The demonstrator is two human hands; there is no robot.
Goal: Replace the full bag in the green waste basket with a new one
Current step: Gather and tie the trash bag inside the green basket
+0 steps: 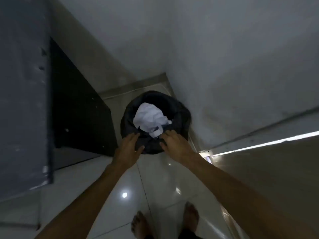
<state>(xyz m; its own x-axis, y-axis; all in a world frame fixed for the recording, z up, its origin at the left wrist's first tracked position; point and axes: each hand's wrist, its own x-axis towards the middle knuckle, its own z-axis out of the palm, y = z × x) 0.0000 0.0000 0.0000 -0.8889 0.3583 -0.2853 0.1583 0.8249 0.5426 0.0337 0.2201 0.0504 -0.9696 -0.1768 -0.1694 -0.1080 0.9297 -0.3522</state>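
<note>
A round waste basket stands in the floor corner, fully covered by a black bag (179, 111) folded over its rim; no green shows in this dim light. Crumpled white paper (149, 117) fills the bag's mouth. My left hand (128, 146) lies on the near left rim, fingers spread over the black plastic. My right hand (174, 144) rests on the near right rim, fingers also spread. Neither hand has plastic visibly pinched.
A grey wall (224, 57) rises behind and to the right of the basket. A dark cabinet or door (24, 100) with a black opening (77, 109) stands at the left. The glossy white tile floor (155, 183) reflects a lamp. My bare feet (141, 225) are below.
</note>
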